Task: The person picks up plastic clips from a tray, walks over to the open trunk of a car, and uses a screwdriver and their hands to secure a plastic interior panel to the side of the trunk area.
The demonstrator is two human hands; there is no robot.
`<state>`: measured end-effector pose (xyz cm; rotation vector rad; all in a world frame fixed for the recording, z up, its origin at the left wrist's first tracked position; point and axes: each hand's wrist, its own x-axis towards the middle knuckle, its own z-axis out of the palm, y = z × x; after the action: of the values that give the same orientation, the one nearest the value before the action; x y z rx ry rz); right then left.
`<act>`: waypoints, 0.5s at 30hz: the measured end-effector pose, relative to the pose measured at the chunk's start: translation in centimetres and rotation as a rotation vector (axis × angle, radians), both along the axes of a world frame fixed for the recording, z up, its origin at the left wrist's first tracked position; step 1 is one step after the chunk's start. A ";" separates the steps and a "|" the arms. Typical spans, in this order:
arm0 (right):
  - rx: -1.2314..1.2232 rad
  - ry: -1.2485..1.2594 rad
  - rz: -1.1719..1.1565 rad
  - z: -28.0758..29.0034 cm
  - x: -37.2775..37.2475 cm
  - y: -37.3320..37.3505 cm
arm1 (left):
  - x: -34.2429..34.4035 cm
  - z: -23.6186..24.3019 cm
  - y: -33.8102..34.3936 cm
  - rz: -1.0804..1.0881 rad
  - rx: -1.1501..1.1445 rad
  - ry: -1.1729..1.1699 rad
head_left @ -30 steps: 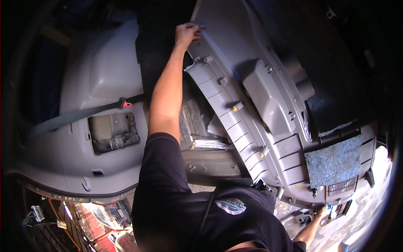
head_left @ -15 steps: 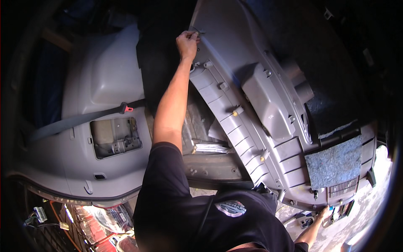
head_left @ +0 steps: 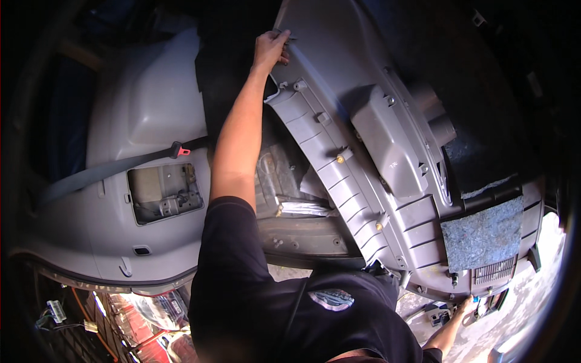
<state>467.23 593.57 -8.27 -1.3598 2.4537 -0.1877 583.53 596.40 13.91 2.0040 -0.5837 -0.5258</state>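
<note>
A large grey plastic car trim panel [head_left: 339, 78] is held tilted before me, its ribbed back side with clips showing. At the panel's far left edge my left hand [head_left: 272, 51] is closed, thumb and fingers pinching the rim. My right hand [head_left: 465, 305] grips the near right edge, beside a slotted vent [head_left: 495, 271]; its fingers are partly hidden. A blue fibre pad [head_left: 483, 235] covers part of the back, and a boxy grey housing [head_left: 387, 151] bulges from the middle.
Along the left runs a fitted grey side trim [head_left: 72, 224] with a rectangular opening. A dark seat belt [head_left: 115, 168] with a red-tipped buckle crosses it. Bare metal floor [head_left: 275, 175] shows beneath the panel. Loose wiring [head_left: 54, 313] and a red lamp [head_left: 151, 323] lie lower left.
My left hand has moved slightly farther away and left along the panel's edge, its index finger more extended. The panel's left end has shifted a little left; my right hand has barely moved.
</note>
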 end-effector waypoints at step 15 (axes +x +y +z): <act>-0.052 -0.048 -0.030 -1.2 -1.0 -0.3 | 1.5 -11.2 -2.1 0.594 -0.033 -0.715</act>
<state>466.24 593.25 -9.50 -1.3241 2.4470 -0.2898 585.05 594.34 2.74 2.1779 -0.3654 0.5775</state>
